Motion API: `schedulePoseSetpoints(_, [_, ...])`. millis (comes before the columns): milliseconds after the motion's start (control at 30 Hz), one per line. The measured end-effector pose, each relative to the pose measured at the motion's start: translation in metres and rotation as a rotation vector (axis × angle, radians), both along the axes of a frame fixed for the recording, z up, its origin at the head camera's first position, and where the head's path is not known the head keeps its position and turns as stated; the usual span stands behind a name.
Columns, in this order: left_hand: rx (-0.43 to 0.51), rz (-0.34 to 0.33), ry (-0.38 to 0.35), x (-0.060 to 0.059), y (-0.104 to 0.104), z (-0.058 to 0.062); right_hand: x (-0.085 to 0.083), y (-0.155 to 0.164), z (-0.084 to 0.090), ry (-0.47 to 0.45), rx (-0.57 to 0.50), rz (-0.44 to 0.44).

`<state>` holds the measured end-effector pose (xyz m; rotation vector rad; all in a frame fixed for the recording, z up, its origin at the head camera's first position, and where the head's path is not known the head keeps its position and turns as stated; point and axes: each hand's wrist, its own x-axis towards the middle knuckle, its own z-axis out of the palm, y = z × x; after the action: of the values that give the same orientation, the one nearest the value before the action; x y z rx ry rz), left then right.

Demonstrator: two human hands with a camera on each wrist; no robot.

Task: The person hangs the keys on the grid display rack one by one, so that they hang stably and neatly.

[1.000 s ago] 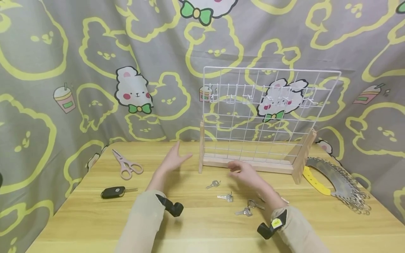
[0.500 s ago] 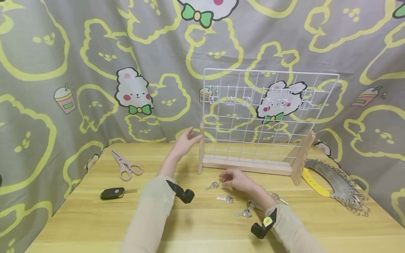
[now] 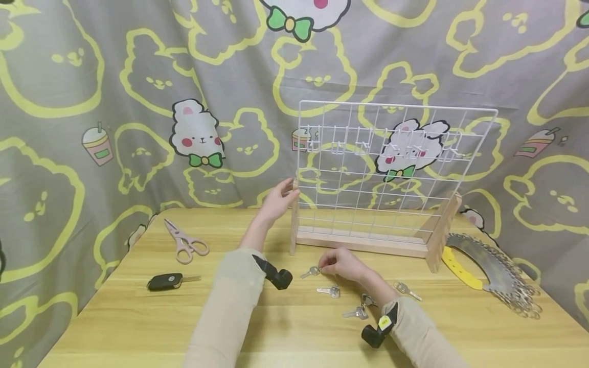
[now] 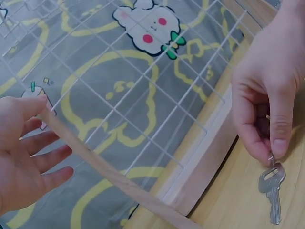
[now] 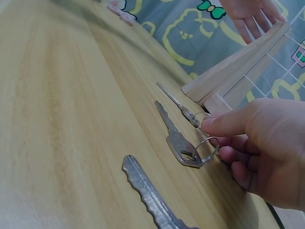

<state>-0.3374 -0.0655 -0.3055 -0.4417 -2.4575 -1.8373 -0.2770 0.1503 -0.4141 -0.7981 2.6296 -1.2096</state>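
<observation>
In the head view, the left hand [image 3: 277,201] is laid with relaxed, nearly straight fingers against the left wooden post [image 3: 293,220] of the white wire rack [image 3: 395,168], which stands at the far side of the table [image 3: 115,317]. The right hand [image 3: 341,263] is lowered to the table just in front of the rack and the small key [image 3: 311,271] is pinched at its head. Three other keys lie nearer and to the right: one [image 3: 329,291] just beside the hand, one [image 3: 355,312] by the wrist, one [image 3: 407,290] further right. Scissors [image 3: 185,242] and a car key [image 3: 165,280] lie well apart at the left.

In the left wrist view, the post [image 4: 100,167] is only touched by the open left hand [image 4: 24,157], not gripped. If the rack is bumped, it could probably tip, because it is steadied lightly.

In the right wrist view, the ring of the small key [image 5: 178,106] is held between thumb and forefinger of the right hand [image 5: 259,148]. A second key with a ring [image 5: 183,143] lies touching or nearly touching the lower fingers. It could be dragged along by mistake when the hand is lifted. The pinch is small, so the key could also slip and fall back on the table.
</observation>
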Motion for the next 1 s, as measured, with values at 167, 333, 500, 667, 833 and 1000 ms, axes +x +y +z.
schedulePoseSetpoints(167, [0.004,0.009,-0.004,0.0,0.005,-0.002,0.0,0.001,-0.001,0.009,0.024,0.01])
schedulePoseSetpoints(333, [0.042,0.036,0.007,0.0,0.007,-0.004,0.0,0.004,0.003,-0.024,0.003,0.058])
schedulePoseSetpoints(500, [0.056,0.055,0.011,0.0,0.008,-0.006,0.003,0.009,0.021,-0.018,-0.009,0.065])
schedulePoseSetpoints(667, [0.051,0.044,0.012,0.001,0.008,-0.007,0.001,0.015,0.044,0.034,0.007,0.032])
schedulePoseSetpoints(833, [0.052,0.048,0.002,0.002,0.008,-0.007,-0.004,0.016,0.072,0.087,-0.022,0.023])
schedulePoseSetpoints(1000, [0.034,0.055,-0.011,0.002,0.006,-0.006,-0.007,0.017,0.102,0.166,-0.044,-0.019])
